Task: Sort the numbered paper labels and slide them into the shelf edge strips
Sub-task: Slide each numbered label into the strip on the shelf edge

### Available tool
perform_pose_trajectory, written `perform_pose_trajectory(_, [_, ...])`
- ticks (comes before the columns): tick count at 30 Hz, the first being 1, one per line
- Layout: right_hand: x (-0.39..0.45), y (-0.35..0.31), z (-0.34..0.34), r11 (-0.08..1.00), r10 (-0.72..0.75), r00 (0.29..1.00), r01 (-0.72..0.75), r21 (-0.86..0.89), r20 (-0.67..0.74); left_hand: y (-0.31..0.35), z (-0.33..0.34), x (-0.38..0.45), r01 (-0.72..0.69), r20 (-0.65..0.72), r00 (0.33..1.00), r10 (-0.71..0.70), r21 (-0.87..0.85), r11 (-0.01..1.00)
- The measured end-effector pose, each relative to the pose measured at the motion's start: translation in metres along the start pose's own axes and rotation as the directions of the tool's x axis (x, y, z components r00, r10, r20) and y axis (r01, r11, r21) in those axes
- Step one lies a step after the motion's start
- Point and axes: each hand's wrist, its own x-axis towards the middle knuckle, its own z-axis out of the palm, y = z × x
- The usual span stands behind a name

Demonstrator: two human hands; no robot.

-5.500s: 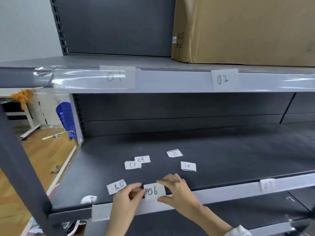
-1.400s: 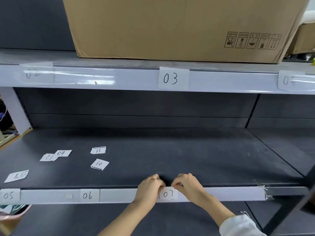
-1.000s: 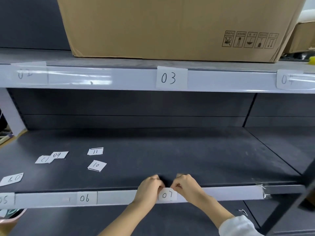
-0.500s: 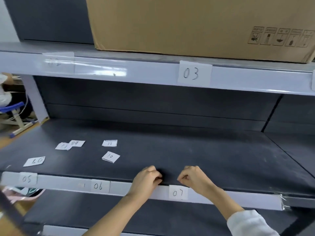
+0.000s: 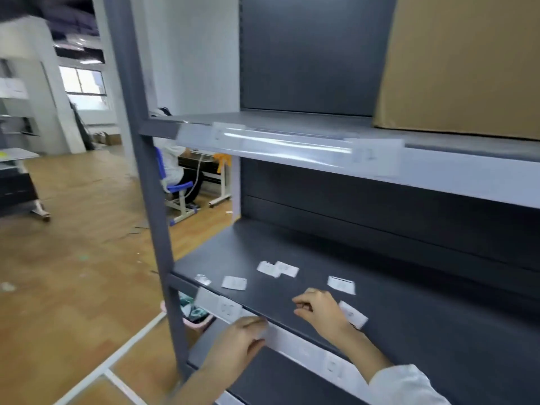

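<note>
Blurred view. Loose paper labels (image 5: pixel 233 282) lie scattered on the dark shelf (image 5: pixel 409 323). The right hand (image 5: pixel 321 312), fingers curled and empty, hovers among them, partly covering one. The left hand (image 5: pixel 244 339) rests on the edge strip (image 5: pixel 295 344), fingers bent. A grey upright post (image 5: pixel 152 206) stands left; a cardboard box (image 5: pixel 464 62) sits above.

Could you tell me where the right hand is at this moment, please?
In the head view, the right hand is over the lower shelf near its front edge, among the loose paper labels, with one label just to its right.
</note>
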Motion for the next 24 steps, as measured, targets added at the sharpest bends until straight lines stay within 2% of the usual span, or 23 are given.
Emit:
perform_pose_trajectory(5, [0.073, -0.052, 0.046, 0.998, -0.038, 0.996, 0.041, -0.041, 0.083, -0.062, -0.014, -0.021, 0.015, 0.003, 1.000, -0.015, 0.046, 0.999])
perform_pose_trajectory(9, [0.101, -0.066, 0.066, 0.989, -0.038, 0.991, 0.055, -0.135, 0.131, -0.081, -0.031, -0.039, 0.097, 0.032, 0.994, -0.100, 0.079, 0.992])
perform_pose_trajectory(11, [0.109, -0.066, 0.070, 0.984, -0.037, 0.988, 0.062, -0.170, 0.151, -0.090, -0.030, -0.036, 0.155, 0.074, 0.986, -0.149, -0.086, 0.984])
perform_pose_trajectory(12, [0.111, -0.065, 0.072, 0.979, -0.035, 0.986, 0.066, -0.192, 0.163, -0.097, -0.026, -0.034, 0.137, 0.069, 0.989, -0.130, -0.119, 0.983])
perform_pose_trajectory(14, [0.113, -0.063, 0.074, 0.975, -0.025, 0.984, 0.064, -0.212, 0.179, -0.104, -0.017, -0.036, 0.062, 0.049, 0.997, -0.061, -0.032, 0.998])
perform_pose_trajectory(17, [0.116, -0.058, 0.076, 0.983, -0.024, 0.985, 0.055, -0.178, 0.169, -0.102, -0.030, -0.030, 0.099, 0.008, 0.995, -0.100, 0.085, 0.991])
perform_pose_trajectory(20, [0.119, -0.054, 0.076, 0.980, -0.041, 0.985, 0.072, -0.186, 0.168, -0.101, -0.029, -0.025, 0.046, 0.077, 0.996, -0.039, -0.094, 0.995])
perform_pose_trajectory(22, [0.122, -0.054, 0.076, 0.973, -0.046, 0.988, 0.077, -0.218, 0.146, -0.101, -0.028, -0.018, 0.022, 0.015, 1.000, -0.021, -0.036, 0.999])
perform_pose_trajectory(24, [0.123, -0.055, 0.076, 0.961, -0.053, 0.990, 0.085, -0.263, 0.127, -0.098, -0.027, -0.015, 0.023, 0.012, 1.000, -0.022, -0.022, 1.000])
